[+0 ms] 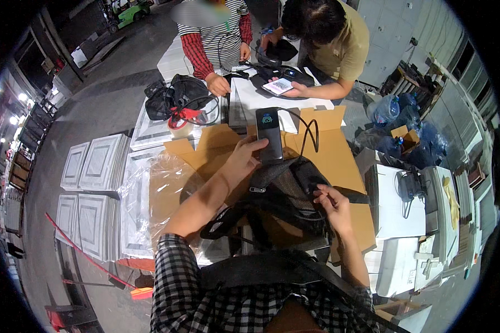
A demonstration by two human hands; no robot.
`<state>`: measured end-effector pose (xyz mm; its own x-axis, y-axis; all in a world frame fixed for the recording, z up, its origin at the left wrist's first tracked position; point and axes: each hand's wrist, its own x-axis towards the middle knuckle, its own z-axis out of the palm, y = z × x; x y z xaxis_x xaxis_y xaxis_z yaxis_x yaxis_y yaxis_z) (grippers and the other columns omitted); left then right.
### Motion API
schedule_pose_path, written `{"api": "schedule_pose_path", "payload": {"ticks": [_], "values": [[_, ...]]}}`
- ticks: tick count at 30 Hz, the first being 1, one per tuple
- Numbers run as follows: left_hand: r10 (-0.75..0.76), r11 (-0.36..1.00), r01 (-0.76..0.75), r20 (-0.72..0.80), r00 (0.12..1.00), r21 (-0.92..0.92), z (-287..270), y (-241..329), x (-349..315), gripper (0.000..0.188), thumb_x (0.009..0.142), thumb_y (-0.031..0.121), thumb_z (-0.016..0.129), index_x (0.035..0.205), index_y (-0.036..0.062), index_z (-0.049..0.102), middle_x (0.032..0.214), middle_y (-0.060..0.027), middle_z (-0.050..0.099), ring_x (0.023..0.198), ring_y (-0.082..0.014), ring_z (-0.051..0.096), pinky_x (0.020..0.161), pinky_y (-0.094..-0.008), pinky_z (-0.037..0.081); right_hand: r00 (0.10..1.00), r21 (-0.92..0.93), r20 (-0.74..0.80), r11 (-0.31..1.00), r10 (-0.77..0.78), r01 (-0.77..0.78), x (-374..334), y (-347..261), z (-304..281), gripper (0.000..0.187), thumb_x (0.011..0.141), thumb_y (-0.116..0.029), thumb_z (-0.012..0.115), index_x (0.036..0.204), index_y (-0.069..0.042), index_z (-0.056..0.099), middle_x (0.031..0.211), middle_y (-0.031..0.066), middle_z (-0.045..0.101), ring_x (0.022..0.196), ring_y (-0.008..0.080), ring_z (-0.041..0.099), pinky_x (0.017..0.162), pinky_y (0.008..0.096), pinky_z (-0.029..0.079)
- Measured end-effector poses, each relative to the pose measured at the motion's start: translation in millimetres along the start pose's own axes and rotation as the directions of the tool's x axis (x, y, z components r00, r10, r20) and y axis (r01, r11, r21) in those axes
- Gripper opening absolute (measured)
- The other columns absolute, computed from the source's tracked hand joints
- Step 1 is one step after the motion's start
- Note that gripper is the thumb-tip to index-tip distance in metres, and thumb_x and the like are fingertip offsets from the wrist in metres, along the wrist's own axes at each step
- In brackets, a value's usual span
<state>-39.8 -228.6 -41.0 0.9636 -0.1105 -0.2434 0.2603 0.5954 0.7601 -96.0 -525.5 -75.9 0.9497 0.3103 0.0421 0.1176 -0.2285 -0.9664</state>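
On the counter (pixel 150 191), over flattened brown cardboard (pixel 339 161) and a sheet of clear plastic wrap (pixel 166 183), the person's left hand (pixel 244 157) grasps a dark phone-like device (pixel 269 135) by its lower end, fingers curled round the edge, so that the lit screen stands upright just above the grip. A black cable (pixel 310 133) loops up from beside the device and arcs back down toward a black mesh harness (pixel 286 191) that lies directly below the device and between both hands. The right hand (pixel 333 206) rests at the right edge of this harness, fingers bent and pinching a thin black cord or strap there; exactly what it pinches is hard to tell. Black straps (pixel 228 222) trail from the harness toward the person's checked sleeve (pixel 175 277). Across the counter, well apart from the device, two other people work: one in a red checked sleeve (pixel 197 53) beside a black bag (pixel 178 94), one in an olive shirt (pixel 347 41) with a hand near a small white card (pixel 279 86). Stacks of white framed panels (pixel 94 164) lie on the floor to the left.
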Motion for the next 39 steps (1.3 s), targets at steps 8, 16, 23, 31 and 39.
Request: {"api": "schedule_pose_path", "payload": {"ticks": [8,16,23,31,39], "values": [[-0.057,0.995,0.049,-0.091,0.994,-0.088,-3.7,9.7,0.1,0.03,0.084,0.02,0.06,0.108,0.0017,0.057,0.091,-0.0089,0.066,0.075,-0.0212,0.065,0.07,-0.0327,0.053,0.998,0.03,-0.069,0.999,-0.013,0.015,1.2,-2.4,-5.4,0.026,0.09,-0.005,0.052,0.114,0.004,0.056,0.094,0.0098,0.064,0.079,0.0129,0.06,0.073,0.0254,0.049],[0.081,0.964,-0.117,-0.158,0.984,-0.237,-60.3,23.3,2.6,0.034,0.082,0.017,0.061,0.11,-0.0023,0.053,0.101,-0.0146,0.062,0.091,-0.0283,0.062,0.088,-0.041,0.049,0.976,-0.134,-0.161,0.983,-0.149,0.128,43.1,2.5,-21.3,0.021,0.089,-0.012,0.055,0.104,0.001,0.063,0.089,0.0081,0.065,0.078,0.0116,0.058,0.071,0.0252,0.046],[0.157,0.987,-0.15,-0.131,0.979,0.061,-52.8,42.1,-23.6,0.031,0.085,0.019,0.056,0.109,-0.001,0.055,0.099,-0.0099,0.063,0.095,-0.0231,0.061,0.088,-0.0372,0.048,0.993,-0.094,0.043,0.989,-0.114,0.117,120.3,-33.3,6.9,0.03,0.091,-0.022,0.055,0.112,-0.001,0.058,0.095,0.0049,0.062,0.086,0.0125,0.056,0.078,0.0258,0.044],[0.28,0.952,-0.249,-0.182,0.943,0.178,-52.9,47.4,-40.4,0.038,0.084,0.007,0.056,0.12,-0.0016,0.048,0.108,-0.01,0.06,0.098,-0.0202,0.059,0.086,-0.0334,0.049,0.969,0.121,0.228,0.99,-0.098,0.072,156.5,-75.4,54.6,0.038,0.093,-0.034,0.05,0.112,-0.001,0.055,0.088,0.0017,0.057,0.088,0.0095,0.051,0.085,0.0242,0.038],[0.436,0.883,-0.403,-0.1,0.895,0.24,-88.6,42.9,-32.8,0.036,0.082,0.005,0.058,0.116,0.0012,0.049,0.106,-0.0032,0.059,0.093,-0.0117,0.056,0.082,-0.0242,0.043,0.975,0.264,0.204,0.964,-0.091,0.034,166.0,-72.5,56.1,0.025,0.09,-0.027,0.057,0.08,-0.004,0.056,0.065,-0.0037,0.048,0.061,0.0046,0.043,0.06,0.0196,0.036]]}}
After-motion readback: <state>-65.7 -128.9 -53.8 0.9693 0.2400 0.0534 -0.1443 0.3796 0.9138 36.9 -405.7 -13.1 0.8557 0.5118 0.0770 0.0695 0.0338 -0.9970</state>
